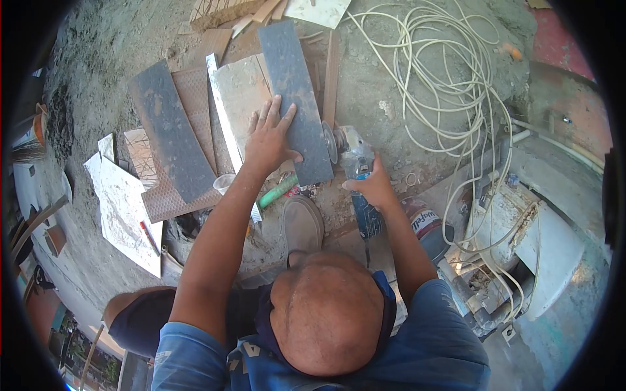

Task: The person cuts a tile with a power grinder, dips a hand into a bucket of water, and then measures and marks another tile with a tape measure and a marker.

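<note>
Left hand (268,138) lying spread over a dark tile (300,98), right hand (377,185) gripping an angle grinder (358,163) at the tile's edge.
The right hand is partly hiding the grinder's body, and whether the disc (330,142) is touching the tile is unclear; the right arm is partly covering a bucket (422,221); coiled cable (488,85) is lying on the dusty floor (372,85), near a stained wall (566,98).

Soft, fairly even daylight covers the ground (378,85), with only faint shadows. The white sheet (124,202) looks brightest, nearly washed out. The tile (297,98) reads clearly, without motion blur. Fisheye distortion bends the outer parts, where detail softens inside a black rim.
</note>
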The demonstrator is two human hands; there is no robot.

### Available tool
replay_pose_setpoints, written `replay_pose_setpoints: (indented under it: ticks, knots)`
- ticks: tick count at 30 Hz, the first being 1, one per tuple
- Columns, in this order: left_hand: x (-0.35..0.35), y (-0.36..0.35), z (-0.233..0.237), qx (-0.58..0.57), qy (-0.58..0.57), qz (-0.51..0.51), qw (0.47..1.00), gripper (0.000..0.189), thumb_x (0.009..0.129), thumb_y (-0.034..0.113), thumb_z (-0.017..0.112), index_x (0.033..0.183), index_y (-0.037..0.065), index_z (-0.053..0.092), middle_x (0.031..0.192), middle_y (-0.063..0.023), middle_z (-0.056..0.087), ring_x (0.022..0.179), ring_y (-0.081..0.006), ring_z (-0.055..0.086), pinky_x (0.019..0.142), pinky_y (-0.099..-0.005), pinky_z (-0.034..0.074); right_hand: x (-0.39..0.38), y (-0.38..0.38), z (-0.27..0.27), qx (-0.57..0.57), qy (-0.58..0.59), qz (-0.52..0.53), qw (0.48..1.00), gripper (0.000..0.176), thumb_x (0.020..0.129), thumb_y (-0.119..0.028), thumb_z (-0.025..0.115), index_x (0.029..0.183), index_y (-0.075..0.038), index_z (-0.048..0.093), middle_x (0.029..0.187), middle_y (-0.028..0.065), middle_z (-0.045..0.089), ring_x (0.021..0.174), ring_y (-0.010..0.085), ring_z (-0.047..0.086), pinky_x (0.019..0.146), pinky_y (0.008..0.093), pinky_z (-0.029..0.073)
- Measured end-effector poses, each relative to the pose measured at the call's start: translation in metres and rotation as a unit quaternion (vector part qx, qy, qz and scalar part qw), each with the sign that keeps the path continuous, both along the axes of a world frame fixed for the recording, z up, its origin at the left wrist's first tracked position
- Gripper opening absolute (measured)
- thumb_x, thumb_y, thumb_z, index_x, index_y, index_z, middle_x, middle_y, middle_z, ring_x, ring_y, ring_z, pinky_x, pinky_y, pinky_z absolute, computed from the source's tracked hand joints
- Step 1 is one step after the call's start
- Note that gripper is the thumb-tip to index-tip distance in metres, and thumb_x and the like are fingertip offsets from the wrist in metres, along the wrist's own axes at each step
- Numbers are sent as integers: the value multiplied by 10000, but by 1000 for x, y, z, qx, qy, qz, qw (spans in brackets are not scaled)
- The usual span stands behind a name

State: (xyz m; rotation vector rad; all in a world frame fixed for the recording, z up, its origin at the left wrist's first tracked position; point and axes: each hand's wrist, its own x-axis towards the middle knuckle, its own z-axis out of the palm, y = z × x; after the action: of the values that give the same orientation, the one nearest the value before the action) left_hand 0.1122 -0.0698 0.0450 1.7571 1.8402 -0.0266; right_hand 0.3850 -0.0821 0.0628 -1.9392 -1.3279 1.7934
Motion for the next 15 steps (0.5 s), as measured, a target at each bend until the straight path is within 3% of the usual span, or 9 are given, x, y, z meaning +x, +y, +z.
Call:
replay_pose_setpoints:
  ticks: [11, 13, 14, 15]
  knots:
    - [1, 1, 1, -18, -1, -1, 1000, 1228, 493, 370, 921, 1535, 262, 279, 1622, -113, 152, 1492, -302, 170, 1215, -491, 187, -9, 24, 0, 3, 11, -4, 1000, 1122, 565, -64, 841, 1505, 8, 232, 1309, 169, 554, 1175, 270, 569, 992, 352, 452]
    - [5, -3, 4, 24, 1, 5, 1000, 1123, 589, 307, 904, 1522, 159, 296, 1586, -172, 219, 1455, -353, 251, 1179, -494, 253, -7, 23, 6, 11, 19, -13, 1000, 1114, 569, -49, 836, 1505, 6, 234, 1311, 165, 551, 1179, 266, 566, 991, 350, 453]
    - [13, -11, 2, 28, 1, 4, 1000, 1123, 589, 307, 904, 1522, 159, 296, 1586, -172, 219, 1455, -353, 251, 1179, -494, 253, -3, 21, 8, 10, 19, -26, 999, 1100, 573, -34, 831, 1501, 5, 240, 1301, 158, 553, 1167, 254, 568, 982, 347, 458]
    - [26, -23, 1, 43, -32, 89, 995, 979, 646, 268, 874, 1455, 86, 352, 1519, -211, 293, 1391, -381, 326, 1123, -500, 310, 2, 18, 10, 8, 18, -40, 999, 1086, 578, -19, 825, 1497, 4, 246, 1290, 150, 555, 1155, 242, 570, 974, 344, 463]
